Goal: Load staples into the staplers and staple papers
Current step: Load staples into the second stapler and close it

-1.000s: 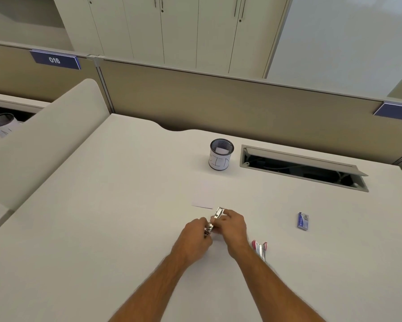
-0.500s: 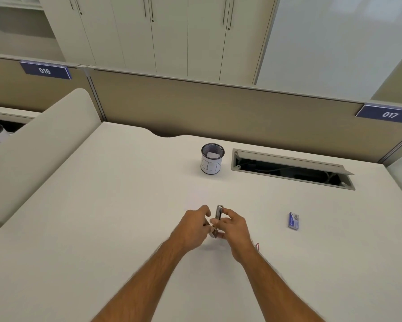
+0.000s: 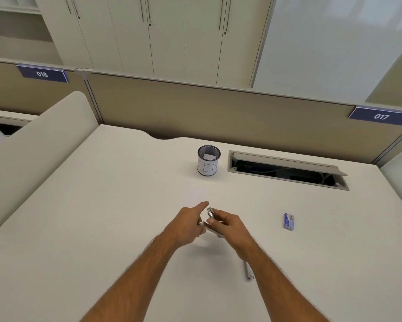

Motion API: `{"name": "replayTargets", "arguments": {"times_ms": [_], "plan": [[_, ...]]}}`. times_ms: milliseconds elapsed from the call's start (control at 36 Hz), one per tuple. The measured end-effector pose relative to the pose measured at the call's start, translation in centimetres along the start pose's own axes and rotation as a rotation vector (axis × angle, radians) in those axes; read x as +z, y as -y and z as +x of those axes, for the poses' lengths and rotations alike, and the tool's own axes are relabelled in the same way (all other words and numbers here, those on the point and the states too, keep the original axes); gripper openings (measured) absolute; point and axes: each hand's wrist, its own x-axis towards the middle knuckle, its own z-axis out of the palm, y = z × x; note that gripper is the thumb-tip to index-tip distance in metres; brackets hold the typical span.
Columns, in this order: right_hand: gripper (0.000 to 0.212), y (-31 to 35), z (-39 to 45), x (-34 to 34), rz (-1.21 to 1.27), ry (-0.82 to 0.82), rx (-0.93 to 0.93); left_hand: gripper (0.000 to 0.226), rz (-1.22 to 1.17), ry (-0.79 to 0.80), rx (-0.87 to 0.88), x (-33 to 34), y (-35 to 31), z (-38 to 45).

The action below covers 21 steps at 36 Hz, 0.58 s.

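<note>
Your two forearms reach in from the bottom edge and meet above the middle of the white desk (image 3: 102, 217), the hands close together. Your left hand (image 3: 187, 225) comes in from the lower left with its back turned up; the index finger is stretched out straight, pointing up and to the right, while the other fingers curl under, apparently against the near end of the small metal stapler (image 3: 211, 220). How firmly they grip it you cannot tell from this view. Your right hand (image 3: 230, 225) comes in from the lower right, its thumb and fingers curled round the stapler, pinching it near the top.

The stapler is lifted between both hands, just above the desk. It looks hinged open: one silver arm rises to a tip just beside your left index fingertip, and a pale arm runs lower, from under your left hand down and to the right. Its long axis lies roughly from upper left to lower right, though motion blur hides the finer detail.

A second stapler (image 3: 248, 270) lies on the desk partly under your right forearm, its long axis running away from you. A small blue staple box (image 3: 289, 221) lies flat well to the right of your hands. Farther back stands a mesh pen cup (image 3: 208, 161) wrapped in white paper, and just to its right is the open cable hatch (image 3: 288, 169) in the desk.
</note>
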Motion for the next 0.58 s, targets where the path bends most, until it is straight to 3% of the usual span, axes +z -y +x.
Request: {"name": "replayTargets", "arguments": {"times_ms": [139, 306, 444, 583], "plan": [[0.061, 0.6, 0.2, -0.7, -0.377, 0.089, -0.028, 0.075, 0.04, 0.047, -0.012, -0.3, 0.9, -0.4], [0.031, 0.9, 0.2, -0.2, -0.654, 0.116, -0.086, 0.062, 0.083, 0.073, 0.003, 0.2, 1.5, -0.4], [0.024, 0.8, 0.0, 0.8, -0.765, 0.09, -0.133, 0.026, 0.132, 0.026, -0.037, 0.3, 1.6, -0.3], [0.024, 0.7, 0.1, 1.5, -0.846, 0.075, -0.138, 0.021, 0.166, 0.004, -0.037, 0.4, 1.9, -0.4]]}}
